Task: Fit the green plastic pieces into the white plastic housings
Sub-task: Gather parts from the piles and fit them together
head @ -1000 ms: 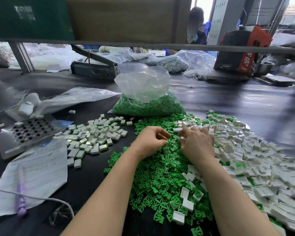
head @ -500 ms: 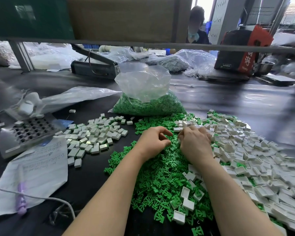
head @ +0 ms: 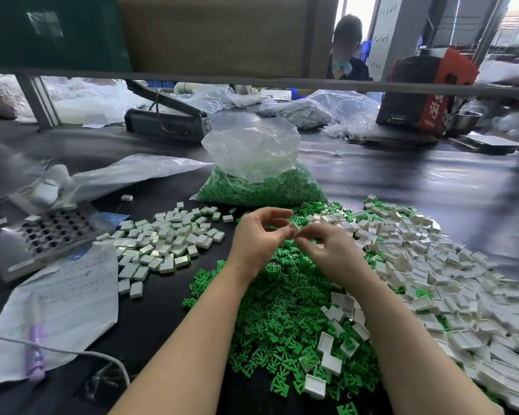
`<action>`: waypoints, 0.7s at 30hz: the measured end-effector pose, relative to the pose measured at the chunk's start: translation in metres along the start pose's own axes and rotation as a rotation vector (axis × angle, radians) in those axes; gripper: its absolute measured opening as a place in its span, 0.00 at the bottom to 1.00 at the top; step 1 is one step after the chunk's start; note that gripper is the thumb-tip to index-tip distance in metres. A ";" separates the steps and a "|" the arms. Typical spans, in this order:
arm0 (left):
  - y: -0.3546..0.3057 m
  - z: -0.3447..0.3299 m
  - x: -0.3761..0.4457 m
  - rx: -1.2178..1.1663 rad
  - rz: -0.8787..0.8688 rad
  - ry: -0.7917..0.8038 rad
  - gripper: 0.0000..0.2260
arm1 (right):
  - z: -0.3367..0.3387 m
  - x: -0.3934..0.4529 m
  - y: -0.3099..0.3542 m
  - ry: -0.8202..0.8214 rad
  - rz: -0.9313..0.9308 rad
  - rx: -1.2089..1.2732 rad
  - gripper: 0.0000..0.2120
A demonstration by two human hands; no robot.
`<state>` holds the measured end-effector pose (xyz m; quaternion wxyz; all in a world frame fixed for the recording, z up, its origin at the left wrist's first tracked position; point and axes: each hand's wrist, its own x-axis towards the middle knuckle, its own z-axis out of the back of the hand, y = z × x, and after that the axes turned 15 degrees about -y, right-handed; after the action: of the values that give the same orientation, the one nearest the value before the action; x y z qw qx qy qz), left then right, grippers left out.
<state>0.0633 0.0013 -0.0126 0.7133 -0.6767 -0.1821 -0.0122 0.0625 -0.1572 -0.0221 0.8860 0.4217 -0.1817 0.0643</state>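
Both hands (head: 294, 244) now up off green pile (head: 282, 319), white housing (head: 294, 226) in fingertip grip betw. them.

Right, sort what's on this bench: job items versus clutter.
Job: white housing held between left hand and right hand; loose green pieces; white housings pile; bagged green pieces; pile of white blocks.

Clutter: handwritten paper; purple pen; perforated metal tray; red-and-black bag.

Both forearms are bare to the frame edge, no sleeves showing; the left hand (head: 256, 239) and right hand (head: 331, 254) are ungloved.
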 end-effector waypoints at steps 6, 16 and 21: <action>0.001 0.002 0.000 0.034 -0.041 -0.063 0.14 | -0.003 -0.005 0.006 0.092 0.096 -0.371 0.07; 0.001 0.002 -0.001 0.030 -0.070 0.001 0.09 | 0.001 -0.004 0.003 -0.133 -0.038 0.108 0.04; 0.001 0.002 0.000 -0.084 -0.022 0.020 0.08 | 0.006 -0.005 0.004 -0.171 -0.190 0.590 0.11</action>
<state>0.0627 0.0034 -0.0134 0.6857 -0.7040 -0.1817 -0.0343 0.0551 -0.1593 -0.0176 0.7092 0.6792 -0.1890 -0.0043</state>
